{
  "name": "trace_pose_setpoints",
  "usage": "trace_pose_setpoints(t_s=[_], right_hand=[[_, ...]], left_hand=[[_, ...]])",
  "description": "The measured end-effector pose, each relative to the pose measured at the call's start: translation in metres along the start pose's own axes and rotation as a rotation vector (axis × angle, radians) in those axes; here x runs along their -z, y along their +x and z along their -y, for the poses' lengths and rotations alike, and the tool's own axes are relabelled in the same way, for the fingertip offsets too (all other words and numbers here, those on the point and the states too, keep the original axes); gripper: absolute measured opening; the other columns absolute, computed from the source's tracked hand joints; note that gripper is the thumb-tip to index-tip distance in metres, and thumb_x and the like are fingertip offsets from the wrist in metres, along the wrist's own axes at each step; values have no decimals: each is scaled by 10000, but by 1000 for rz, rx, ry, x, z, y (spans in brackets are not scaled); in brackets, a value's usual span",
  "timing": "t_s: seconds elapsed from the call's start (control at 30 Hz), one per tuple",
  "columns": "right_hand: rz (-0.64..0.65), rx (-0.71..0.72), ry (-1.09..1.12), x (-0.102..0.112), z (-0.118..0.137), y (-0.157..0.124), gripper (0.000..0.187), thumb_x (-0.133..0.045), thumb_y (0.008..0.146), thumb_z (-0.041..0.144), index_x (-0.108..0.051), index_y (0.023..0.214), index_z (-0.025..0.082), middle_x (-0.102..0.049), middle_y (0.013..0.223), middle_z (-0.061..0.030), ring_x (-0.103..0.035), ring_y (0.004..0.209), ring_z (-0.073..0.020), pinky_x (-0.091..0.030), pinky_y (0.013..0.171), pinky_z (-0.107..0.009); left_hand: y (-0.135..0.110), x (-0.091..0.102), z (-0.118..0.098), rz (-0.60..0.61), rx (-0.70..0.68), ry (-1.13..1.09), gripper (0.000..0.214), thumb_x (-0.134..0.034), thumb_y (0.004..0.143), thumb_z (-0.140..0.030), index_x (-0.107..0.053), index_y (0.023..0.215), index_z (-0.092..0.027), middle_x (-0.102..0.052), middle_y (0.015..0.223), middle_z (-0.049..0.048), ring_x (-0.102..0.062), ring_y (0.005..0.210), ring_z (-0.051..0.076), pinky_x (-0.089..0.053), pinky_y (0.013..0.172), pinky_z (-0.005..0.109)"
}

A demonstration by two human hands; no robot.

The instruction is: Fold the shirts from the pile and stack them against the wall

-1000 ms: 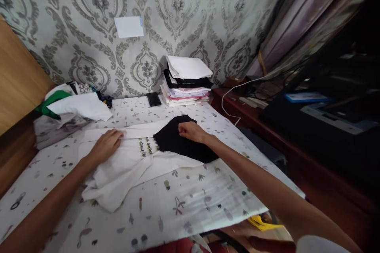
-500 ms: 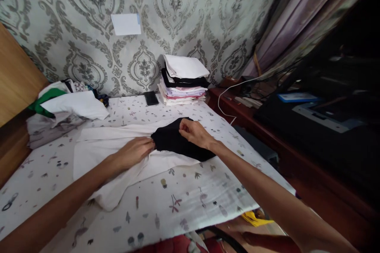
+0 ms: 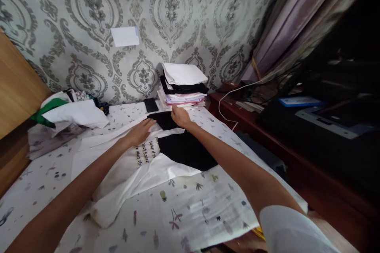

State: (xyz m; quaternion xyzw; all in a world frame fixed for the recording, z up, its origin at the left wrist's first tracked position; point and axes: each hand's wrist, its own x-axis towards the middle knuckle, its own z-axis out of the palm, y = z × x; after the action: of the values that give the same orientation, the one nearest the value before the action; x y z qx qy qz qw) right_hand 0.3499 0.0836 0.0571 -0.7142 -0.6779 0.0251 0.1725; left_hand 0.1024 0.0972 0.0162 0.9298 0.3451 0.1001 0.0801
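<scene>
A white shirt (image 3: 124,174) with a black panel (image 3: 185,150) and black lettering lies spread on the patterned bed sheet (image 3: 190,205). My left hand (image 3: 141,131) rests flat on the far edge of the white cloth, fingers stretched out. My right hand (image 3: 179,116) presses down on the black sleeve part at the far side, fingers curled onto the cloth. Both arms reach forward over the shirt.
A stack of folded clothes (image 3: 182,85) stands against the patterned wall, a black phone (image 3: 151,105) beside it. A heap of unfolded clothes (image 3: 69,112) lies at the left. A dark wooden side table (image 3: 261,126) with cables and a printer stands to the right.
Both hands have moved away from me to the shirt's far edge. The black part has been spread out toward the wall, and the lettering shows again.
</scene>
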Motion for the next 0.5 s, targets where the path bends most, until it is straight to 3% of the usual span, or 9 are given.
trace_pose_setpoints(t_s=[0.17,0.27,0.37,0.5], right_hand=[[97,88,48,-34,-16,-11,228,-473,962,206,-554,1173,178,-720,1117,-119,-665,1026,-239,-467,871,-320],[130,191,113,-37,-28,-24,403,-509,982,350,-471,1347,183,-663,1288,-113,-628,1155,-219,-457,953,-318],[146,252,110,-37,-39,-30,609,-599,927,416,-415,1446,157,-598,1382,-154,-578,1240,-271,-433,1022,-391],[93,168,48,-39,-44,-26,414,-571,911,260,-596,1313,161,-643,1311,-152,-559,1242,-295,-435,1025,-411]], left_hand=[[-18,-19,19,29,103,18,508,-382,987,-272,-417,1479,-148,-397,1564,172,-371,1452,262,-351,1164,433],[-49,-15,19,28,113,42,481,-361,1002,-302,-455,1451,-157,-417,1556,162,-388,1440,252,-341,1165,418],[-85,-4,18,51,215,85,473,-323,1012,-340,-471,1438,-197,-433,1549,148,-395,1430,279,-344,1141,497],[-129,13,45,42,487,111,525,-300,1003,-412,-412,1481,-226,-427,1543,172,-421,1396,354,-365,1066,614]])
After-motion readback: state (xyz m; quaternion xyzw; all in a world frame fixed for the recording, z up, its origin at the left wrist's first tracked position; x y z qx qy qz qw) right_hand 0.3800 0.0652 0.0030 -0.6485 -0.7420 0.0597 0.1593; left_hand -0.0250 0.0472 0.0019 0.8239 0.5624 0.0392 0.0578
